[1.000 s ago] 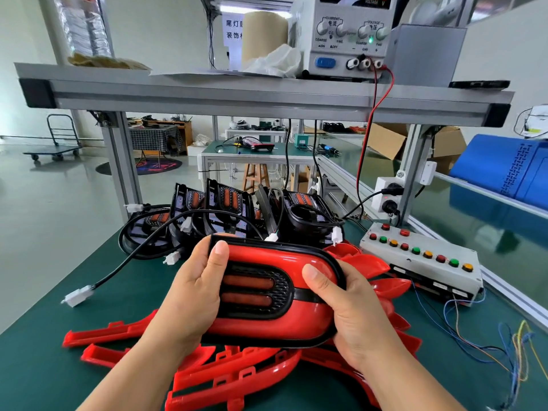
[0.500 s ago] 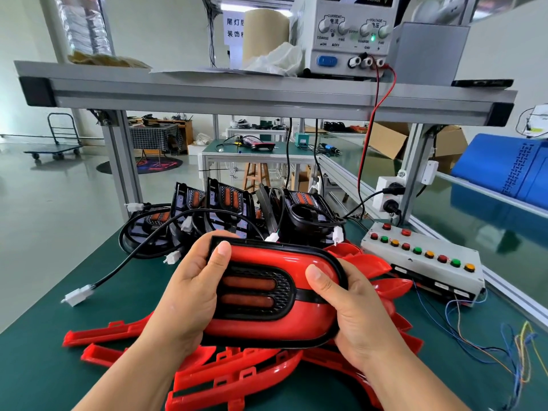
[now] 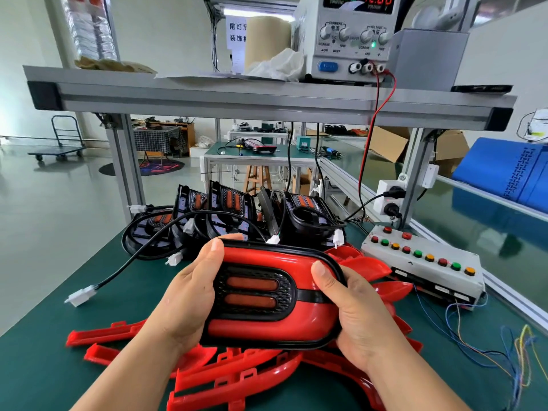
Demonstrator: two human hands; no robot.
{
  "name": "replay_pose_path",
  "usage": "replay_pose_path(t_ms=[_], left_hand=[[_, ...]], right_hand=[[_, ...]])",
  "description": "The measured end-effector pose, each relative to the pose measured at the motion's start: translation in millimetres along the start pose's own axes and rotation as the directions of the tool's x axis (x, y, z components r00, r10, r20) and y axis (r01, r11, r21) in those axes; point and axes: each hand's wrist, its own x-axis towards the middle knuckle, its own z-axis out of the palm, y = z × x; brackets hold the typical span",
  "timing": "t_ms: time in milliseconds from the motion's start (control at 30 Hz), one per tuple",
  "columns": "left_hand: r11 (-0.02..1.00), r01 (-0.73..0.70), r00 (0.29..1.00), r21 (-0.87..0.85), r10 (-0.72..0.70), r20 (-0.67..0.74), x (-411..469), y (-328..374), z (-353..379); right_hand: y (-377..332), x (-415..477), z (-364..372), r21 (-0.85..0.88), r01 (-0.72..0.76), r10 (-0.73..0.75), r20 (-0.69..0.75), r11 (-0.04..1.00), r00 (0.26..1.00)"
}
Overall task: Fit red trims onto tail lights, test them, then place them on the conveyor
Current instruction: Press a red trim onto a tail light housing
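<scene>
I hold a tail light (image 3: 267, 295) with a glossy red trim on it above the green bench, its black grille and two amber lenses facing me. My left hand (image 3: 189, 295) grips its left end, thumb on the top edge. My right hand (image 3: 353, 310) grips the right end, thumb pressed on the red trim. A black cable runs from the light to a white plug (image 3: 80, 296) lying on the bench at the left. Loose red trims (image 3: 237, 378) lie piled under my hands. Several untrimmed black tail lights (image 3: 228, 209) stand behind.
A white test box with coloured buttons (image 3: 421, 262) sits at the right, with loose coloured wires (image 3: 504, 357) beside it. A power supply (image 3: 350, 37) reading 12.00 stands on the aluminium shelf (image 3: 267, 105) overhead. The green conveyor (image 3: 474, 229) runs along the right side.
Both hands and the tail light stay almost in place; my right thumb has slid slightly along the trim's right end.
</scene>
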Motion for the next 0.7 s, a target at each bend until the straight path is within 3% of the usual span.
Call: replay_pose_path(t_ms=[500,700], left_hand=[[0.986,-0.144,0.984,0.078,0.152,-0.098,0,-3,13],[0.991,-0.123,0.987,0.053,0.128,-0.097,-1,1,16]], right_hand=[[0,-3,3,0.016,0.067,-0.067,-0.046,0.998,0.997],[0,-1,1,-0.011,0.059,-0.060,-0.044,0.998,0.997]])
